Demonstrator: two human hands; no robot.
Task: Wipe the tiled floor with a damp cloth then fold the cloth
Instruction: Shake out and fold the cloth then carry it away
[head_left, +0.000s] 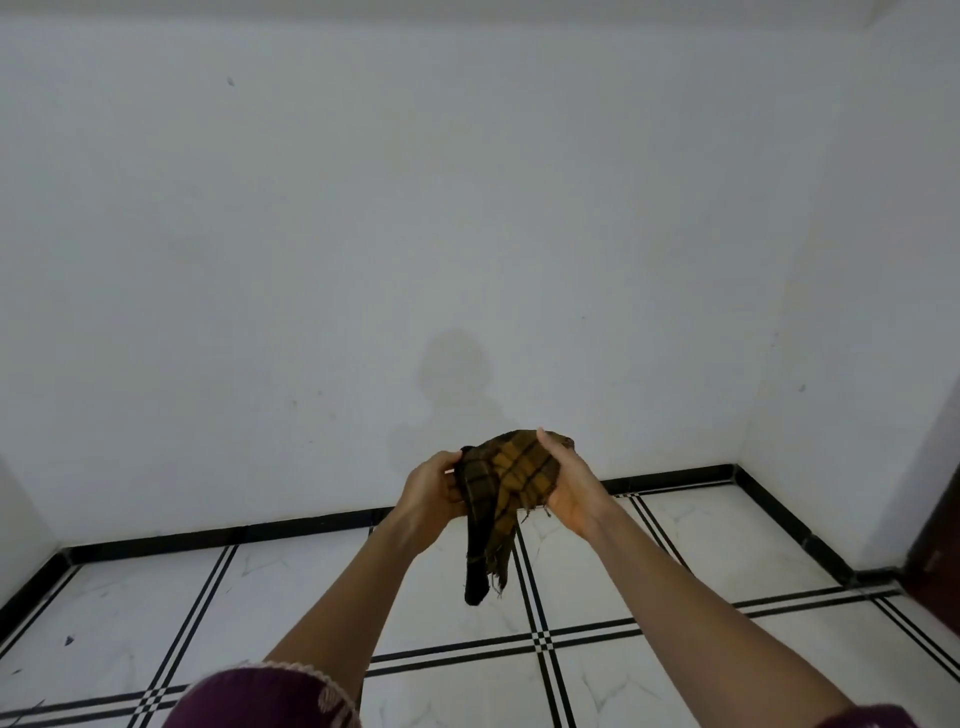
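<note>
Cloth (511, 480): we see a dark brown and mustard checked rag, bunched up and held in the air between the two hands. One frayed tail and one darker tail hang straight down from the bundle.
Left hand (428, 493): it is at the cloth's left edge with its back turned toward us. Its fingers are curled round the fabric there and grip it.
Right hand (571, 491): it is at the cloth's right edge with the palm turned up and inward. The thumb lies along the top of the bundle. The fingers go under the fabric, where we cannot see them, and the hand holds the cloth from that side.
Contact: both hands touch the cloth, and the bunched middle spans the gap between them.
Tiled floor (727, 535): it lies below the cloth, white tiles with black double lines. The hanging tails stay clear of it.
Skirting (234, 535): this black strip runs behind the cloth at the foot of the wall.
Wall (467, 208): it is pale and plain behind the cloth. We make out a faint shadow (457, 364) on it just above the bundle.
Sleeve (260, 699): the purple cuff with pale trim is on the left arm, well below the cloth.
</note>
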